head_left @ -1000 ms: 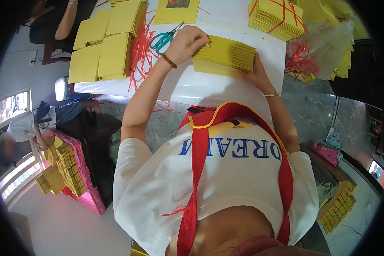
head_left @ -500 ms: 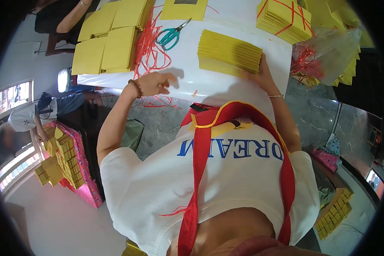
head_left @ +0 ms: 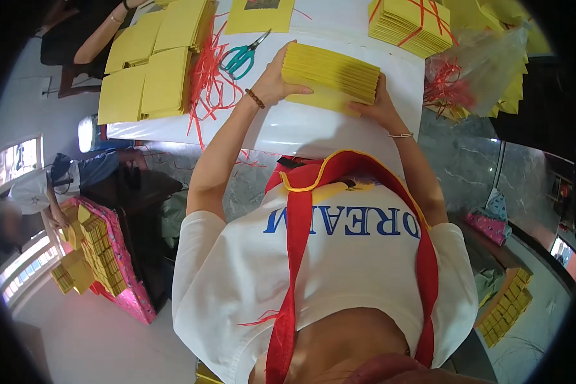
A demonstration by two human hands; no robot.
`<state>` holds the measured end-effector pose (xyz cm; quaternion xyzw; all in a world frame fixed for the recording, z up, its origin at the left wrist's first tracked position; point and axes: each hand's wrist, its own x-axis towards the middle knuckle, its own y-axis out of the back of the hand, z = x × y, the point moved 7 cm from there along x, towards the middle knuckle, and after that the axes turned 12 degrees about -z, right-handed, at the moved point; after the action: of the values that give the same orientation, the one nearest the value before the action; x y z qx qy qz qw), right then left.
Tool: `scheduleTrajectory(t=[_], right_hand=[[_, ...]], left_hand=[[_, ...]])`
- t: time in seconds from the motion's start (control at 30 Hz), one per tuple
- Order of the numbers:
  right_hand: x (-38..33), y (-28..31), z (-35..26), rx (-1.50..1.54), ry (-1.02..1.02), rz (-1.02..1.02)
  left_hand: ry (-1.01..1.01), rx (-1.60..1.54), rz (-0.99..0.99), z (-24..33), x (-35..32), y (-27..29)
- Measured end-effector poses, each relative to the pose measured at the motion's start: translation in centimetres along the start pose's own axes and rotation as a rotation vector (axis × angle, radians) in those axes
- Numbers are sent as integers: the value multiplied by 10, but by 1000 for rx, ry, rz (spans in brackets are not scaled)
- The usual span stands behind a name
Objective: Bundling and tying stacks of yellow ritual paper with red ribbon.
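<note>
A thick stack of folded yellow paper (head_left: pixel 331 72) stands on the white-covered table (head_left: pixel 301 136) in front of me. My left hand (head_left: pixel 276 82) is closed round its left end, with the thumb along the near side. At the opposite end, my right hand (head_left: pixel 379 107) grips the stack, its thumb under the near lower edge. Teal-handled scissors (head_left: pixel 239 62) lie just beyond my left wrist, blades pointing away. Beside them is a tangle of red plastic strings (head_left: pixel 206 86).
Flat yellow paper piles (head_left: pixel 165 80) cover the table's left side. A yellow bundle tied with red string (head_left: pixel 408 27) sits far right, near a clear plastic bag (head_left: pixel 489 77). Another person's arm (head_left: pixel 99 41) shows far left; a second person (head_left: pixel 35 195) is by a pink-covered table (head_left: pixel 134 306).
My left hand has moved from the table's near edge, right and forward, onto the stack's left end. My right hand keeps its hold. The whole view has shifted slightly.
</note>
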<state>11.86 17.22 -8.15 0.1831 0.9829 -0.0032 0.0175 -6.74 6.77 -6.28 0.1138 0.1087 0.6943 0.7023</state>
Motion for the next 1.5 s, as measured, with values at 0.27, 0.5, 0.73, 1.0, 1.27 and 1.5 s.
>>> scheduleTrajectory(t=[0.27, 0.5, 0.73, 1.0, 1.27, 1.5], right_hand=[[2, -3, -4, -41, -53, -38], [1, 0, 0, -80, -68, -46], [5, 3, -4, -156, -41, -23], [-2, 7, -41, 234, 265, 66], [12, -18, -81, -1, 296, 43], [19, -22, -43, -330, 186, -12]], left_hand=[[-8, 96, 77, -13, -14, -5], [-191, 868, 5, 114, 8, 5], [-7, 1093, -391, 104, 52, -57], [-80, 295, -105, 103, 30, -3], [-192, -408, 123, 75, 6, -1], [-23, -315, -28, 20, -6, -24]])
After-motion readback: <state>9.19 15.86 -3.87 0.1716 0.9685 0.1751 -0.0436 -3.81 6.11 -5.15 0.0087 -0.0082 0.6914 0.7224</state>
